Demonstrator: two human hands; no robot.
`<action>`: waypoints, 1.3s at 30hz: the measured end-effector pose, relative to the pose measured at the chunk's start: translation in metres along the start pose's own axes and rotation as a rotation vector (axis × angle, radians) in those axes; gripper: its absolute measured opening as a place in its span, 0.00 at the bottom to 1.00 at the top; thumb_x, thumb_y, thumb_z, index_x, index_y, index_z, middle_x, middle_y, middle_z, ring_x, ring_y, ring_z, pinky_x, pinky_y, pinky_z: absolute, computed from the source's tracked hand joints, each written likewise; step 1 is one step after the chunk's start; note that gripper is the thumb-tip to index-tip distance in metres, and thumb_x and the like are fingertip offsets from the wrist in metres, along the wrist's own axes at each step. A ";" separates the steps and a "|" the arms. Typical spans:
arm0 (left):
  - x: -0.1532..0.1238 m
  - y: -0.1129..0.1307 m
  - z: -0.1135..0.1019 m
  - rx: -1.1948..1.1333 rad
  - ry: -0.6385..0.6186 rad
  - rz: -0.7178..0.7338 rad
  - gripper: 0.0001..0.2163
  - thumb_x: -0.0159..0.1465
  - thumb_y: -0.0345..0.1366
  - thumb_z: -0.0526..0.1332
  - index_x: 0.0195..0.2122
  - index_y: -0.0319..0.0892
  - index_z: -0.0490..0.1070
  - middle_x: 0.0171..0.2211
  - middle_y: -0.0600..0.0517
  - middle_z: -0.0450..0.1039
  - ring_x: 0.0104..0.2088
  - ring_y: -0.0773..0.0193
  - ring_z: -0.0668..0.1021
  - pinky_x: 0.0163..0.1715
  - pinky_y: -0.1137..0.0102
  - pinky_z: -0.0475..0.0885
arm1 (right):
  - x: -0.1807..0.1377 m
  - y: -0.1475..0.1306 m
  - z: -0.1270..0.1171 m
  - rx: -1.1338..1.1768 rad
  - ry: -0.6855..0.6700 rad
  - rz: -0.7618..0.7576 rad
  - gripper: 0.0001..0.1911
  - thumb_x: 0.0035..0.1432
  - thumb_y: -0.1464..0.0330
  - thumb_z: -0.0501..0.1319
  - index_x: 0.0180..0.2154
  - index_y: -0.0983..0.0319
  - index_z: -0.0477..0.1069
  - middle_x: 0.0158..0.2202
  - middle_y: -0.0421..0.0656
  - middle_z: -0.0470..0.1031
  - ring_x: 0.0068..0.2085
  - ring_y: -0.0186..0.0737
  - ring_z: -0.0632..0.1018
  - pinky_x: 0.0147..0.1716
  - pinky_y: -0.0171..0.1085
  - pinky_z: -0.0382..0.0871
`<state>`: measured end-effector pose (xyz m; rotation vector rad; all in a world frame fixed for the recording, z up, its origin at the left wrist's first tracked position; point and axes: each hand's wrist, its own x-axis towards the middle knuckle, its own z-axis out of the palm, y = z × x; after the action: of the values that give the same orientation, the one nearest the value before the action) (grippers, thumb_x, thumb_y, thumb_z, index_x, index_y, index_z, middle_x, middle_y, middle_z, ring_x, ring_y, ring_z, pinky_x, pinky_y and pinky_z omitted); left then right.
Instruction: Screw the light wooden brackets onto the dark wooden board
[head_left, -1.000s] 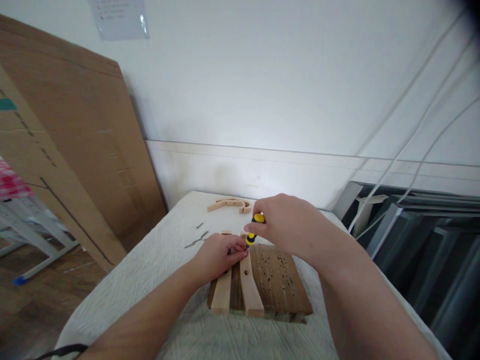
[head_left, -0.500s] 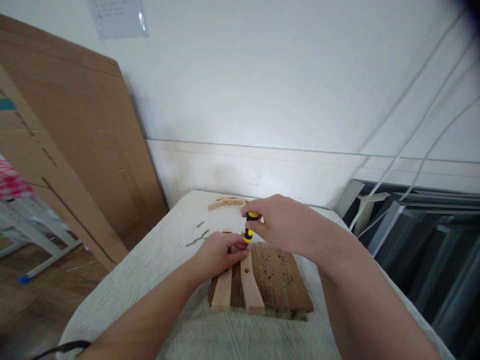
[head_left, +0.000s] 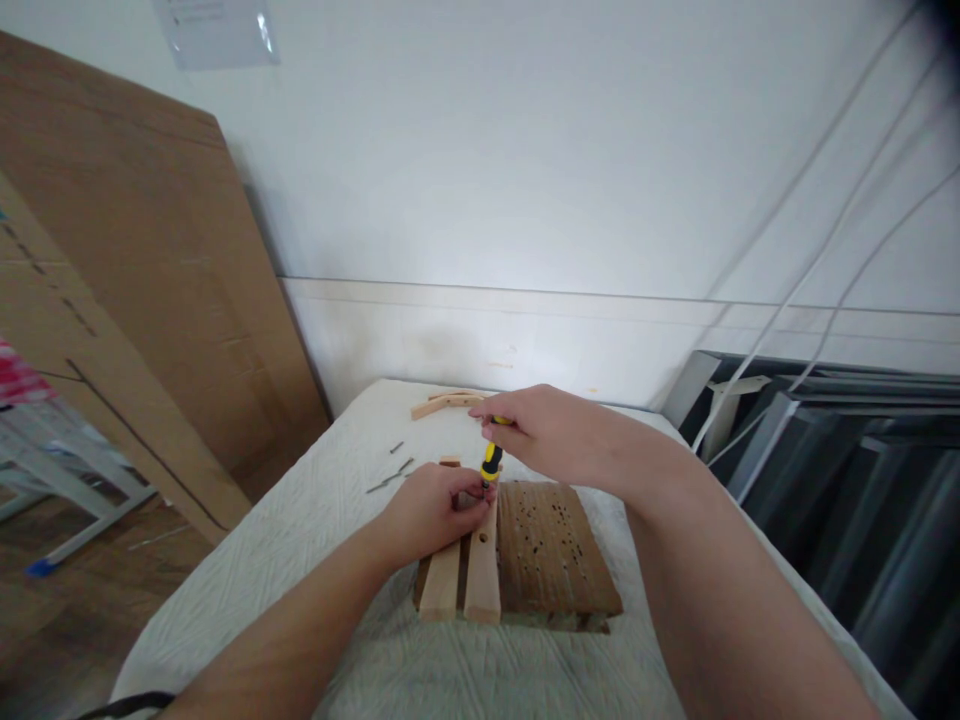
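My right hand (head_left: pixel 551 435) is closed round a yellow and black screwdriver (head_left: pixel 490 464), held upright with its tip down at the far end of a light wooden slat (head_left: pixel 484 570). My left hand (head_left: pixel 435 510) is pinched at that same spot, fingers pressed on the slat's far end right under the screwdriver tip. A second light slat (head_left: pixel 441 590) lies beside the first. Both slats rest on a dark wooden board (head_left: pixel 555 550) full of small holes.
The board sits on a table under a white textured cloth (head_left: pixel 315 560). Several screws (head_left: pixel 394 470) lie on the cloth at the left, curved wooden pieces (head_left: pixel 442 403) at the far edge. Big cardboard sheets (head_left: pixel 135 300) lean at the left; metal frames (head_left: pixel 825 450) stand at the right.
The slat under the screwdriver has swung from slanted to nearly parallel with the other slat. My right hand has shifted a little left and lowered over the screwdriver's handle.
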<state>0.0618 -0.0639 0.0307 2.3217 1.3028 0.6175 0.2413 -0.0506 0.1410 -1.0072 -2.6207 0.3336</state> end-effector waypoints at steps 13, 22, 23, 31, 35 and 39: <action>-0.003 -0.004 -0.013 -0.065 -0.175 0.009 0.17 0.55 0.32 0.59 0.46 0.44 0.74 0.20 0.59 0.64 0.20 0.72 0.63 0.22 0.76 0.57 | -0.002 -0.004 -0.001 -0.040 0.036 0.111 0.12 0.56 0.69 0.56 0.41 0.59 0.74 0.33 0.42 0.78 0.30 0.35 0.73 0.28 0.33 0.60; -0.004 -0.003 -0.010 -0.063 -0.148 0.018 0.12 0.58 0.36 0.59 0.43 0.43 0.75 0.21 0.57 0.67 0.20 0.72 0.64 0.22 0.76 0.56 | -0.001 -0.002 -0.002 -0.047 0.013 0.094 0.09 0.56 0.69 0.57 0.38 0.60 0.75 0.30 0.41 0.76 0.28 0.33 0.72 0.28 0.33 0.59; -0.004 -0.003 -0.010 -0.064 -0.134 0.020 0.12 0.59 0.37 0.59 0.42 0.43 0.76 0.22 0.57 0.68 0.21 0.72 0.64 0.22 0.77 0.56 | -0.001 -0.001 -0.002 -0.052 0.017 0.093 0.09 0.56 0.69 0.57 0.38 0.60 0.75 0.31 0.41 0.76 0.28 0.33 0.72 0.28 0.33 0.59; -0.001 -0.008 -0.003 -0.110 -0.107 0.021 0.11 0.60 0.38 0.60 0.43 0.45 0.75 0.32 0.55 0.77 0.29 0.68 0.73 0.29 0.75 0.64 | -0.003 -0.004 -0.004 -0.116 0.018 0.070 0.09 0.56 0.70 0.57 0.37 0.61 0.75 0.31 0.42 0.77 0.29 0.34 0.72 0.28 0.34 0.57; -0.001 -0.008 -0.003 -0.128 -0.117 0.025 0.11 0.61 0.38 0.60 0.43 0.44 0.75 0.35 0.54 0.78 0.30 0.68 0.75 0.31 0.75 0.65 | -0.004 -0.005 -0.004 -0.133 0.020 0.074 0.09 0.56 0.70 0.56 0.36 0.61 0.75 0.31 0.43 0.77 0.29 0.34 0.72 0.28 0.34 0.56; -0.002 -0.007 -0.003 -0.117 -0.110 0.024 0.11 0.61 0.38 0.60 0.43 0.44 0.76 0.34 0.53 0.78 0.30 0.68 0.75 0.31 0.75 0.66 | -0.005 -0.004 -0.004 -0.113 0.023 0.060 0.09 0.56 0.70 0.56 0.36 0.60 0.75 0.32 0.42 0.78 0.30 0.34 0.73 0.28 0.33 0.57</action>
<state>0.0541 -0.0612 0.0291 2.2457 1.1597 0.5506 0.2439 -0.0566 0.1453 -1.1204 -2.6182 0.1882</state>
